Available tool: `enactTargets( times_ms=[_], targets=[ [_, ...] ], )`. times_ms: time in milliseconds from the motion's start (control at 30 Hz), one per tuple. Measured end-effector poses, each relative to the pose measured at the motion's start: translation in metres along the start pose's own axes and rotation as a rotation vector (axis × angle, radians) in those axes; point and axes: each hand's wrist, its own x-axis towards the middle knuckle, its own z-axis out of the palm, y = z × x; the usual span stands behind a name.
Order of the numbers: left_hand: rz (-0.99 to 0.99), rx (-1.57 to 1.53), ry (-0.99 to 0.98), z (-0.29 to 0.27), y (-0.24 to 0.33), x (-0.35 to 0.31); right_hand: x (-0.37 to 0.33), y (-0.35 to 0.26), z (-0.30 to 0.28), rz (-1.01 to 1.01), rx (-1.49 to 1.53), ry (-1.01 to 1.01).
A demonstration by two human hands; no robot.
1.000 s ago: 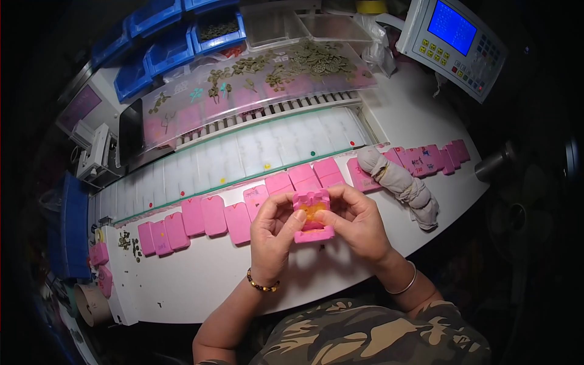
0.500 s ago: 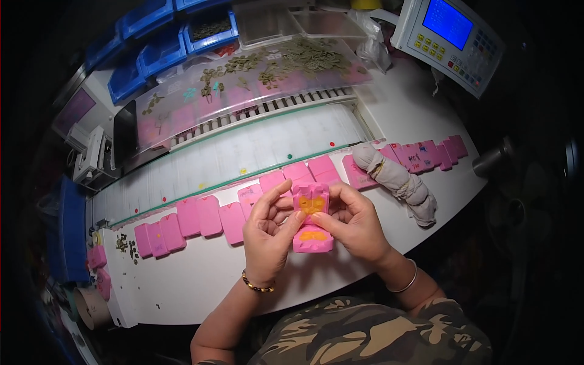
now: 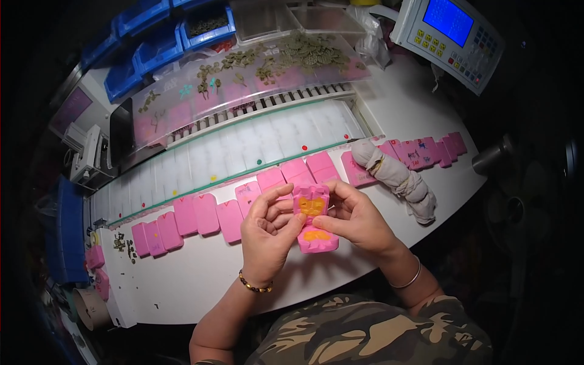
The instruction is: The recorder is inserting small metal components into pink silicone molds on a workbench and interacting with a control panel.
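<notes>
A pink rubber mold with orange-yellow insides is spread open between my hands, above the near side of the white table. Its upper half stands between my fingers; its lower half folds down toward me. My left hand grips the left edge, thumb pressed on the middle. From the other side, my right hand holds it too, with the thumb on the inner face near the fold. The fingers behind the mold are partly hidden.
Pink mold blocks line the table along a green-edged conveyor marked with coloured dots. A wrapped cloth bundle lies to the right. Behind are a plastic sheet with dark green pieces, blue bins and a control panel.
The mold's lower half has swung slightly to the right, while both hands keep their grip. The coloured dots on the conveyor have moved left, and another red one shows at its right end.
</notes>
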Motion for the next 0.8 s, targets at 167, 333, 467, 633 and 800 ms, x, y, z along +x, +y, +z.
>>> enactTargets(
  times_ms=[167,333,467,633,800],
  targets=[
    [-0.015,-0.014,0.000,-0.001,-0.001,0.000,-0.001,0.005,0.004,0.005,0.034,0.087],
    [-0.033,-0.034,-0.023,-0.002,0.000,0.002,0.001,0.011,0.003,-0.008,0.097,0.115],
    [-0.062,-0.052,-0.037,-0.005,0.001,0.000,0.002,0.012,0.000,-0.003,0.059,0.104],
    [-0.090,-0.035,-0.037,-0.003,-0.001,0.000,-0.002,0.003,-0.002,0.013,0.066,0.089],
    [-0.047,0.014,-0.048,-0.003,-0.001,-0.001,0.000,0.001,-0.003,-0.044,0.104,0.119]
  ],
)
